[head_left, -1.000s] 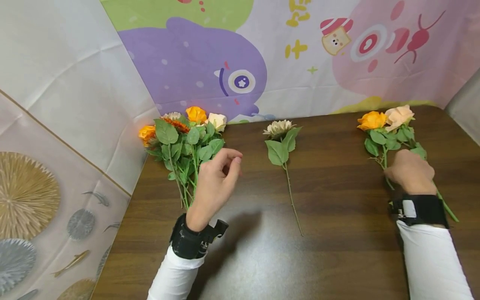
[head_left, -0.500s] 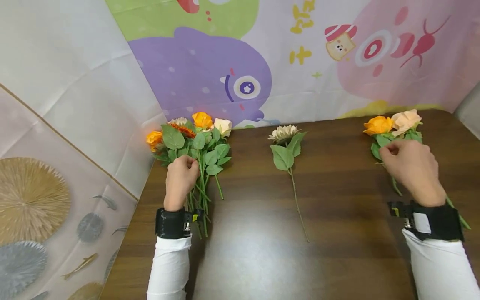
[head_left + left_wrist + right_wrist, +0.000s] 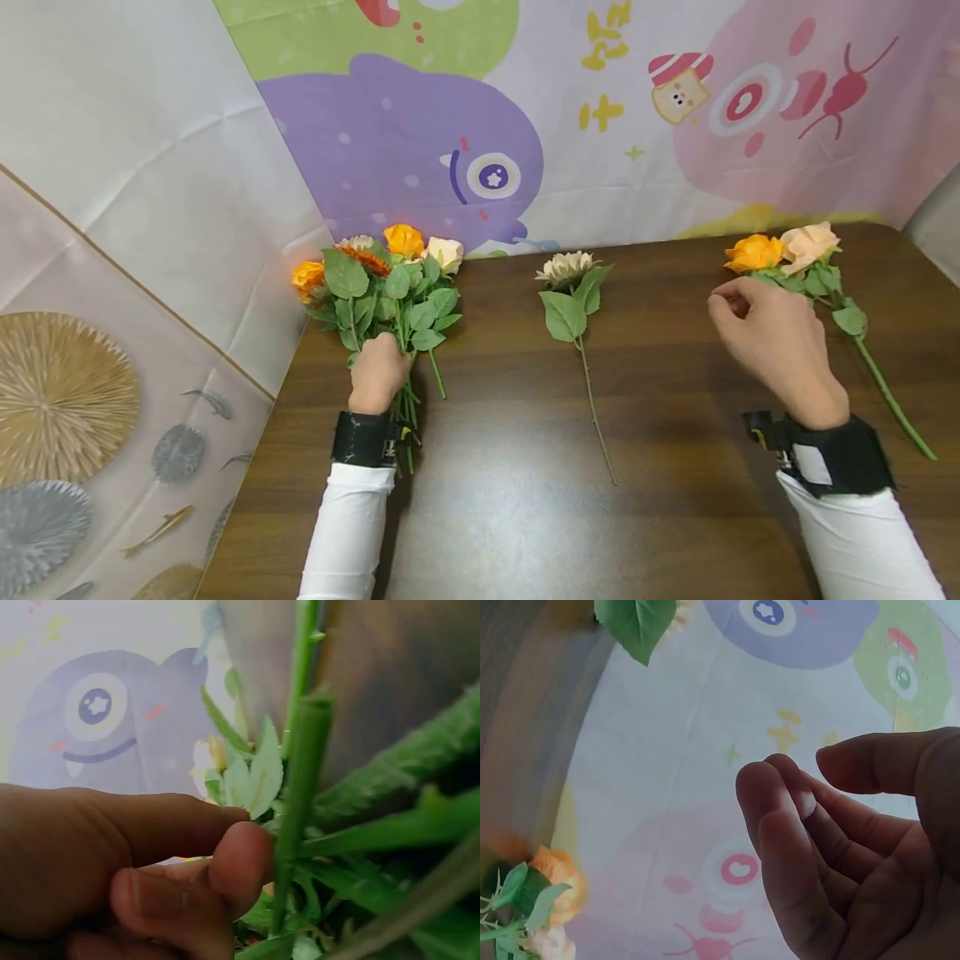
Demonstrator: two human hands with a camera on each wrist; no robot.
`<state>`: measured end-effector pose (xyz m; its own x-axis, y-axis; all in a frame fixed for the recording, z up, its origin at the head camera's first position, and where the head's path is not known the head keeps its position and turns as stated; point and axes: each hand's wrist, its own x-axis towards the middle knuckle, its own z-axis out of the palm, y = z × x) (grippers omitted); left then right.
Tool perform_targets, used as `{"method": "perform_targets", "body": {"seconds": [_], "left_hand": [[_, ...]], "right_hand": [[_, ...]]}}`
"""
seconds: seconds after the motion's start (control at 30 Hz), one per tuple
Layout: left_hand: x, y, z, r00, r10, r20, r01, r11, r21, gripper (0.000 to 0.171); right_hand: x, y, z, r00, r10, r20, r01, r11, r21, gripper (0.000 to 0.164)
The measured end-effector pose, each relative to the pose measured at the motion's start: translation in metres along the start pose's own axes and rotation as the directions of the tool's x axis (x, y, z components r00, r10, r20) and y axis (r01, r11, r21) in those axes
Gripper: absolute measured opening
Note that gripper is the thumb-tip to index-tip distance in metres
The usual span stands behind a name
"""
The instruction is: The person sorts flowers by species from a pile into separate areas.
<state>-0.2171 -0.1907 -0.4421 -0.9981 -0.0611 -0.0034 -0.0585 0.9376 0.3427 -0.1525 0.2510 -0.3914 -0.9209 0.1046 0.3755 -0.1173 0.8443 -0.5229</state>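
Observation:
My left hand [image 3: 380, 374] is down among the stems of the flower bunch [image 3: 383, 292] at the table's left. In the left wrist view its fingertips [image 3: 244, 859] are close together beside a thick green stem [image 3: 304, 765]; whether they pinch a stem is hidden. My right hand [image 3: 772, 346] holds nothing above the table, fingers loosely bent and the thumb apart from them. It is just left of an orange rose [image 3: 754, 252] and a peach rose [image 3: 810, 245] lying on the right. Midway between the hands lies a cream daisy-like flower [image 3: 566, 269] with two leaves and a long thin stem.
The dark wooden table [image 3: 510, 533] meets a cartoon-printed cloth [image 3: 600, 192] along its back edge. A pale patterned cloth [image 3: 225, 308] hangs at the left side, close to the bunch.
My left hand moved left to the bunch, then down among its stems. My right hand left the roses' stems, rising and moving left without them. The middle flower stayed on the table.

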Motion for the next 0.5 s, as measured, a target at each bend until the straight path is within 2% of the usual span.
{"method": "perform_targets", "body": {"seconds": [0.2, 0.4, 0.5], "left_hand": [[0.0013, -0.0009, 0.0037, 1.0, 0.002, -0.023, -0.003, 1.0, -0.023, 0.031], [0.0009, 0.0002, 0.0009, 0.995, 0.077, -0.068, -0.082, 0.994, -0.071, 0.044], [-0.0006, 0.0023, -0.0018, 0.993, 0.095, -0.07, -0.102, 0.99, -0.099, 0.046]], "right_hand": [[-0.0004, -0.0021, 0.0029, 0.999, -0.01, 0.03, 0.01, 1.0, 0.005, 0.027], [0.0002, -0.0031, 0.0034, 0.999, -0.002, 0.052, 0.002, 1.0, 0.0, 0.027], [0.0006, -0.0027, 0.0044, 0.998, -0.007, 0.06, 0.007, 1.0, 0.002, 0.027]]}}
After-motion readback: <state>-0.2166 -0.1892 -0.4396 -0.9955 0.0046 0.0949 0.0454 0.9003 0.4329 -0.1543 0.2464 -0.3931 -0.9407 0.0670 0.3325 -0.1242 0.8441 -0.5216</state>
